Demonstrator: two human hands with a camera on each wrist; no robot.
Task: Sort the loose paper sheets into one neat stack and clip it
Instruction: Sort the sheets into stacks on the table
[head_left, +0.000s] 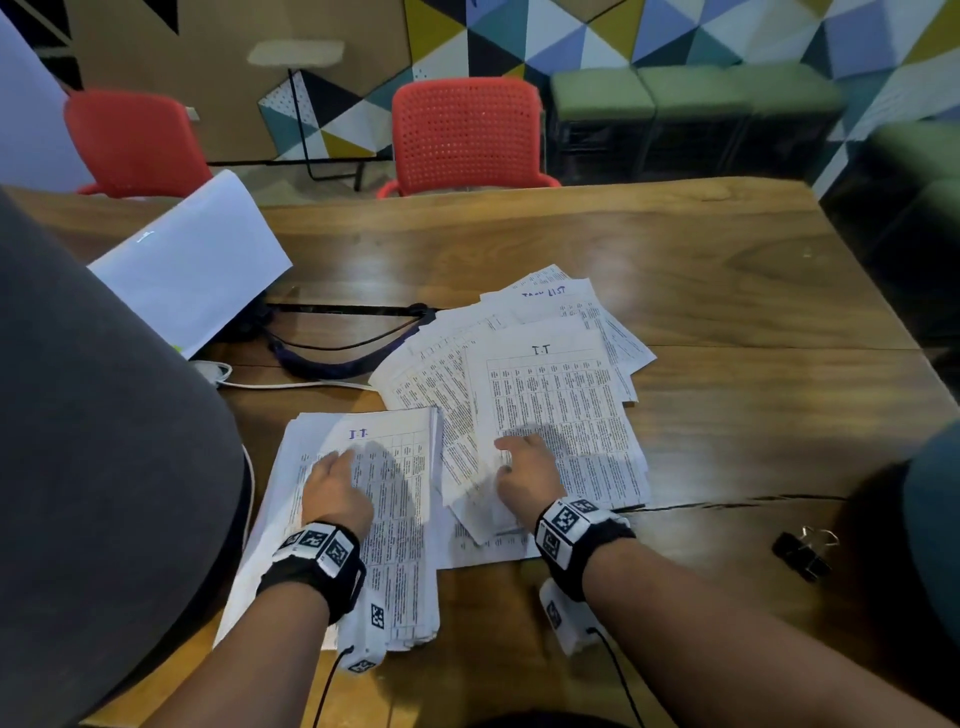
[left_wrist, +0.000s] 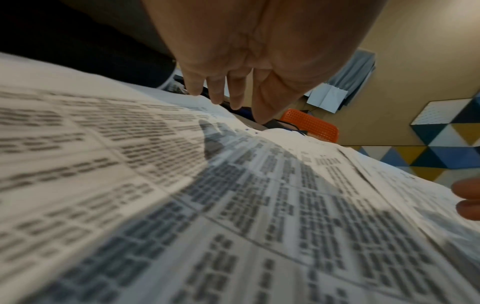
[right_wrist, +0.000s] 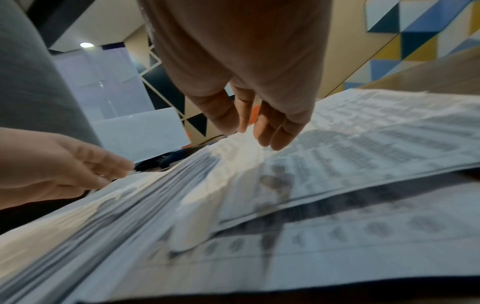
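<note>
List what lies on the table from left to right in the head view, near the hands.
Neat stack under the left hand → fanned loose sheets under the right hand → bare table → black binder clip.

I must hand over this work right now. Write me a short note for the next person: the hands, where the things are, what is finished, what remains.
Left hand: open, flat on the gathered stack at near left.
Right hand: open, fingers resting on the loose sheets fanned out to the right of the stack.
Binder clip: on the table at near right, untouched.
Done: part of the sheets stacked.
Left: move the fanned sheets onto the stack, square the edges, clip it.
</note>
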